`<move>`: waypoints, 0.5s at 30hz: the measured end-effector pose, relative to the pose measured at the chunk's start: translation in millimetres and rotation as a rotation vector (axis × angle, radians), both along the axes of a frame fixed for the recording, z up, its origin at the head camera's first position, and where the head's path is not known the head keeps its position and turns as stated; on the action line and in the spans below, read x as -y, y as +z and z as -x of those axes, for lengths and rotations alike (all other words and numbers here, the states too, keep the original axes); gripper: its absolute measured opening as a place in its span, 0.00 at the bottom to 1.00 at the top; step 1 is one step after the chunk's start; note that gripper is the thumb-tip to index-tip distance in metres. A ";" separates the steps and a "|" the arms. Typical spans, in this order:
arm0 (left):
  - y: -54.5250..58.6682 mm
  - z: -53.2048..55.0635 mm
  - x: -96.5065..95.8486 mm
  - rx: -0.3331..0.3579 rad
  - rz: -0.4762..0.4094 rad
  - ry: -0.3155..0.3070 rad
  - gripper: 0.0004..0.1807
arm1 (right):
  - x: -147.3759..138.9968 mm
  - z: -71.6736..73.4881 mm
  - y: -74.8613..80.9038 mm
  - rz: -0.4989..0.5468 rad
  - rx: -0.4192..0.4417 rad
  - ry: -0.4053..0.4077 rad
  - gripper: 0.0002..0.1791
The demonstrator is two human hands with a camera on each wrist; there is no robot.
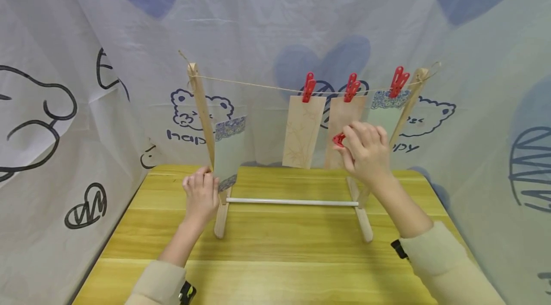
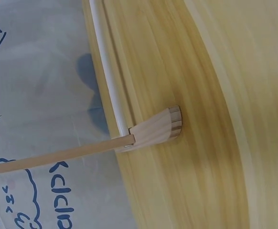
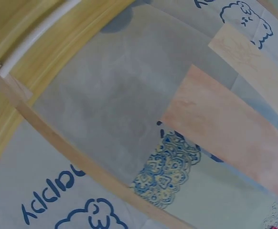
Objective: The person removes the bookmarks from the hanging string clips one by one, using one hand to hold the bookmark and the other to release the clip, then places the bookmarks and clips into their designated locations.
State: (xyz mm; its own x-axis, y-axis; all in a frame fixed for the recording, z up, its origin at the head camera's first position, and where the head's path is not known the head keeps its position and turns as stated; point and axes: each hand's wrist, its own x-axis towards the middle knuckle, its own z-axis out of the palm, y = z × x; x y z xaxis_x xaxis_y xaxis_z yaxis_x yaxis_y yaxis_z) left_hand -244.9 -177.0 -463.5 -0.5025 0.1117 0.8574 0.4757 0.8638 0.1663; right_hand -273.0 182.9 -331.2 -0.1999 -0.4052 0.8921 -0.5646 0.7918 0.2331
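My left hand (image 1: 201,194) holds a pale card (image 1: 228,157) with blue patterned ends by its lower left side, in front of the left post. Between thumb and fingers, my right hand (image 1: 368,152) pinches a red clothespin (image 1: 338,140), raised before the hanging cards. Along the string (image 1: 249,83), red clothespins (image 1: 308,88) hold a cream card (image 1: 303,133), a pinkish card (image 3: 229,129) and a pale green card (image 3: 215,191) with a blue lace pattern. Neither hand appears in the wrist views.
The string runs between a left wooden post (image 1: 201,104) and a right wooden post (image 1: 409,106). A white rod (image 1: 292,202) joins their feet, which stand on a yellow wooden table (image 1: 284,257). Behind hangs a printed cloth (image 1: 249,18) with hearts and bears.
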 end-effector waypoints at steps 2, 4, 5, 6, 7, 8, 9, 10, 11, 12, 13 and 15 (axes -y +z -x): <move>-1.6 -1.0 1.7 -0.006 -0.007 0.000 0.22 | -2.2 -0.3 -2.6 -0.004 0.000 -0.005 0.22; -3.1 -2.4 3.7 -0.007 -0.011 0.002 0.22 | -4.8 -0.9 -5.7 -0.009 0.008 -0.013 0.21; -3.7 -3.4 4.9 -0.004 -0.014 0.001 0.22 | -6.0 -1.4 -7.2 -0.012 0.017 -0.016 0.21; -4.3 -4.4 6.0 0.001 -0.015 0.002 0.22 | -7.1 -1.7 -8.7 -0.013 0.021 -0.016 0.21; -5.0 -5.4 7.0 0.006 -0.016 0.003 0.22 | -8.3 -2.2 -10.2 -0.014 0.025 -0.015 0.21; -5.7 -6.3 8.2 0.011 -0.018 0.005 0.22 | -9.5 -2.6 -11.6 -0.013 0.028 -0.014 0.22; -6.3 -7.3 9.2 0.016 -0.022 0.005 0.22 | -10.7 -3.1 -13.1 -0.011 0.030 -0.015 0.22; -7.1 -8.2 10.3 0.018 -0.026 0.006 0.22 | -11.5 -3.5 -14.0 -0.007 0.026 -0.015 0.22; -8.1 -9.2 11.4 0.022 -0.029 0.008 0.22 | -12.4 -3.9 -15.1 -0.003 0.019 -0.012 0.23; -8.9 -10.1 12.5 0.026 -0.030 0.011 0.22 | -13.3 -4.0 -16.3 0.002 0.008 -0.011 0.23; -9.7 -11.2 13.7 0.029 -0.033 0.012 0.22 | -14.3 -4.5 -17.2 0.005 0.002 -0.012 0.23; -11.3 -13.5 16.3 0.038 -0.038 0.015 0.22 | -16.5 -5.4 -19.0 0.012 -0.001 -0.015 0.24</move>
